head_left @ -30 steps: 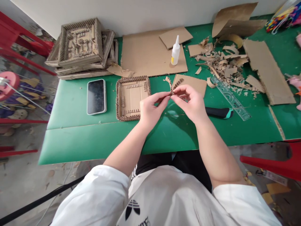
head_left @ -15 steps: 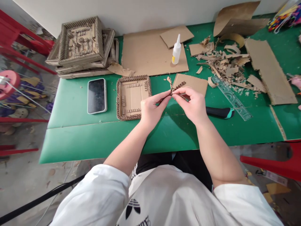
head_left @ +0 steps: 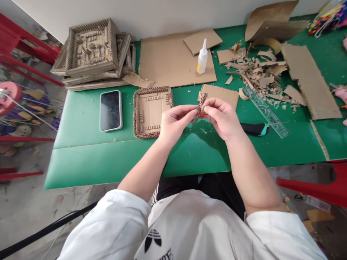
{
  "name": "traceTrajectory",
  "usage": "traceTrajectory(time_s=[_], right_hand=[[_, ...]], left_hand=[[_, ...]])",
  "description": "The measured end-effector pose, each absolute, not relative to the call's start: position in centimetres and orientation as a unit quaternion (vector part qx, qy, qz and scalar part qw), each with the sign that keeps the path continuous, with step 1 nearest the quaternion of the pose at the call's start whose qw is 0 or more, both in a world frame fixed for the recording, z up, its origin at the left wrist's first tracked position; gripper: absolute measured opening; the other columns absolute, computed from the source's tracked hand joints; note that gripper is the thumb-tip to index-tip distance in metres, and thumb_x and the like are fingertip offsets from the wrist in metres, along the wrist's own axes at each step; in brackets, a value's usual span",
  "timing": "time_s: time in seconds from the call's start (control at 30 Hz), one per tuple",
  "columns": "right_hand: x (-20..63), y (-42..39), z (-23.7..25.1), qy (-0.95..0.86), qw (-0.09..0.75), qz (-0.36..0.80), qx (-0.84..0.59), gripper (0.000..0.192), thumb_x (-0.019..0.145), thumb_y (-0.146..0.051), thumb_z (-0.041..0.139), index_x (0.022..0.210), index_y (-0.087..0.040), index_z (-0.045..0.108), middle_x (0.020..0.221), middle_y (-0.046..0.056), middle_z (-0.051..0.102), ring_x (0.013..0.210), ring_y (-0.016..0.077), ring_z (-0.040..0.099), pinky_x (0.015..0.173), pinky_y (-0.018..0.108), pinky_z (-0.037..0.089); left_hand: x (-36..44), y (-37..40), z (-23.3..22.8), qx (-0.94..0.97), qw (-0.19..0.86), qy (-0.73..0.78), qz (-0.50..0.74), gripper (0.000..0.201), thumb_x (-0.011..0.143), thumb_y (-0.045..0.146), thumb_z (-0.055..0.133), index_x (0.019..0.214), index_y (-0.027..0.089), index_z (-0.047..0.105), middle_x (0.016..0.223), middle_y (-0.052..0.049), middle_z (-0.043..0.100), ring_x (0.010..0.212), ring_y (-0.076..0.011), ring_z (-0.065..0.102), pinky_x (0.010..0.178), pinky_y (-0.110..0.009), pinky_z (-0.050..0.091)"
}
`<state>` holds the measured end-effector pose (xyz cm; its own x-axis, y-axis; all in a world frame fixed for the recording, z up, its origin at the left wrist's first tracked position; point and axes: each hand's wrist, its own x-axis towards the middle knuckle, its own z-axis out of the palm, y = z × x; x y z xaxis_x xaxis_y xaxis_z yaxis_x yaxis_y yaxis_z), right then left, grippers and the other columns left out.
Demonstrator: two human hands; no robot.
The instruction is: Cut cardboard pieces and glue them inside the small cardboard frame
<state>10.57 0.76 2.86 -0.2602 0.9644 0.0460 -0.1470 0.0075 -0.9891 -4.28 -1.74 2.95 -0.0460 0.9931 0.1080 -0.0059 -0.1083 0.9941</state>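
Observation:
Between my fingertips is a small strip of corrugated cardboard [head_left: 203, 98], its ridged end sticking up and its lower part hidden by the fingers. My left hand [head_left: 177, 121] pinches it from the left. From the other side my right hand [head_left: 221, 117] pinches the same strip with thumb and forefinger. Just left of my left hand lies a shallow cardboard tray [head_left: 153, 92] with a ridged rim and short ridged pieces stuck to its floor. A flat cardboard square [head_left: 226, 94] lies behind my right hand, and a black-and-teal handle [head_left: 255, 129] lies beside it.
A white glue bottle [head_left: 202, 57] stands on a cardboard sheet [head_left: 162, 61]. Left of the tray lies a phone [head_left: 110, 110]; behind it rise stacked cardboard trays [head_left: 92, 50]. To the right are torn cardboard scraps [head_left: 267, 77], a clear ruler [head_left: 267, 112] and a long cardboard piece [head_left: 311, 83].
The strip's ridged end has turned more upright, and the torn curl that stood up beside it no longer shows. My right fingers have shifted and curled in closer around the strip.

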Motion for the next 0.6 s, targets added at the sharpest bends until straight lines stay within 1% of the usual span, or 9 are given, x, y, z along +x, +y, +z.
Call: traceTrajectory(time_s=[0.13, 0.2, 0.27, 0.33, 0.43, 0.53, 0.6], right_hand=[[10.47, 0.50, 3.03, -0.600, 0.470, 0.504, -0.406, 0.010, 0.078, -0.030, 0.057, 0.081, -0.020, 0.057, 0.078, -0.002, 0.062, 0.070, 0.0091, 0.058, 0.068, 0.025, 0.050], [10.37, 0.33, 3.13, -0.633, 0.466, 0.466, -0.407, 0.009, 0.079, -0.029, 0.056, 0.082, -0.020, 0.058, 0.079, -0.002, 0.062, 0.071, 0.0092, 0.058, 0.067, 0.024, 0.049], [10.25, 0.20, 3.18, -0.651, 0.462, 0.434, -0.418, 0.010, 0.079, -0.030, 0.058, 0.082, -0.020, 0.059, 0.081, -0.002, 0.064, 0.074, 0.0100, 0.059, 0.069, 0.024, 0.049], [10.12, 0.13, 3.15, -0.656, 0.464, 0.400, -0.441, 0.014, 0.076, -0.033, 0.063, 0.083, -0.021, 0.060, 0.083, -0.001, 0.065, 0.077, 0.0111, 0.060, 0.072, 0.026, 0.050], [10.01, 0.16, 2.97, -0.658, 0.465, 0.363, -0.468, 0.015, 0.074, -0.034, 0.066, 0.082, -0.022, 0.062, 0.082, -0.001, 0.067, 0.076, 0.0123, 0.061, 0.074, 0.028, 0.051], [10.00, 0.21, 2.82, -0.662, 0.467, 0.349, -0.472, 0.010, 0.076, -0.031, 0.063, 0.079, -0.022, 0.064, 0.078, -0.001, 0.067, 0.072, 0.0123, 0.061, 0.071, 0.027, 0.051], [10.04, 0.20, 2.83, -0.666, 0.470, 0.337, -0.471, 0.008, 0.076, -0.028, 0.061, 0.078, -0.021, 0.064, 0.075, -0.001, 0.066, 0.069, 0.0115, 0.059, 0.068, 0.026, 0.050]], left_hand=[[-4.33, -1.54, 2.50, 0.530, 0.435, 0.497, 0.532, 0.027, 0.071, 0.036, 0.071, 0.092, 0.020, 0.071, 0.086, -0.003, 0.073, 0.077, -0.0151, 0.069, 0.066, -0.025, 0.057], [-4.37, -1.46, 2.27, 0.544, 0.405, 0.507, 0.532, 0.024, 0.072, 0.036, 0.071, 0.089, 0.020, 0.071, 0.085, -0.003, 0.073, 0.076, -0.0147, 0.069, 0.067, -0.024, 0.056], [-4.39, -1.49, 2.17, 0.567, 0.356, 0.527, 0.524, 0.019, 0.075, 0.034, 0.067, 0.087, 0.020, 0.072, 0.084, -0.002, 0.073, 0.075, -0.0137, 0.068, 0.067, -0.023, 0.055], [-4.40, -1.64, 2.19, 0.596, 0.283, 0.548, 0.513, 0.016, 0.077, 0.031, 0.065, 0.087, 0.021, 0.072, 0.083, -0.001, 0.073, 0.072, -0.0123, 0.067, 0.067, -0.022, 0.053], [-4.37, -1.90, 2.35, 0.636, 0.183, 0.561, 0.496, 0.015, 0.079, 0.028, 0.062, 0.089, 0.022, 0.072, 0.084, 0.000, 0.073, 0.072, -0.0120, 0.067, 0.069, -0.022, 0.051], [-4.31, -2.03, 2.51, 0.660, 0.140, 0.558, 0.483, 0.014, 0.080, 0.027, 0.062, 0.087, 0.022, 0.073, 0.085, -0.001, 0.073, 0.075, -0.0128, 0.067, 0.071, -0.022, 0.050], [-4.25, -2.03, 2.58, 0.664, 0.140, 0.554, 0.483, 0.014, 0.080, 0.027, 0.062, 0.086, 0.021, 0.073, 0.082, -0.001, 0.073, 0.071, -0.0118, 0.066, 0.068, -0.021, 0.050]])
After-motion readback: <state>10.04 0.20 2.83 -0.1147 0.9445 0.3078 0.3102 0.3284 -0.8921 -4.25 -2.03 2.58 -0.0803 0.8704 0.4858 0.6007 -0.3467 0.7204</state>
